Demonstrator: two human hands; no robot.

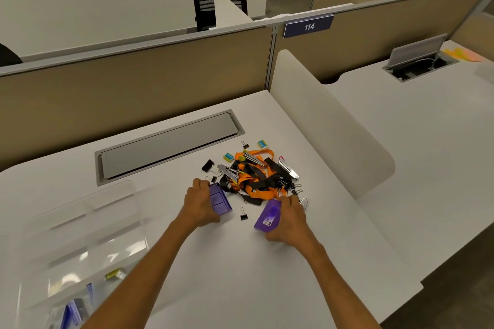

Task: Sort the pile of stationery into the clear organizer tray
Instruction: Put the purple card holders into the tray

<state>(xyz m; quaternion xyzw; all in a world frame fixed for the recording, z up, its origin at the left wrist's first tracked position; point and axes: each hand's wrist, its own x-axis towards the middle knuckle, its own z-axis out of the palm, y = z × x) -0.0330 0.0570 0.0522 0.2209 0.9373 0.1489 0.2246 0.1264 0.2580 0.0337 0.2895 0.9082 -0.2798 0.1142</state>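
Stationery pile (pixel 256 173) lies at the frame's centre on the white tabletop (pixel 240 262): three steel staplers, two small staple boxes, tangled orange and black lanyards, several black binder clips, two purple boxes. The clear tray (pixel 80 235) sits lower left, a few items inside. Both forearms reach forward; the left hand (pixel 200 205) grips one purple box (pixel 219 199), the right hand (pixel 288 219) clasps the other (pixel 268 218).

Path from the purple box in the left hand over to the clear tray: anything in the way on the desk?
Nothing visible. The left hand grips the purple box, and the desk between it and the clear tray to the left is bare. The pile lies on the opposite side.
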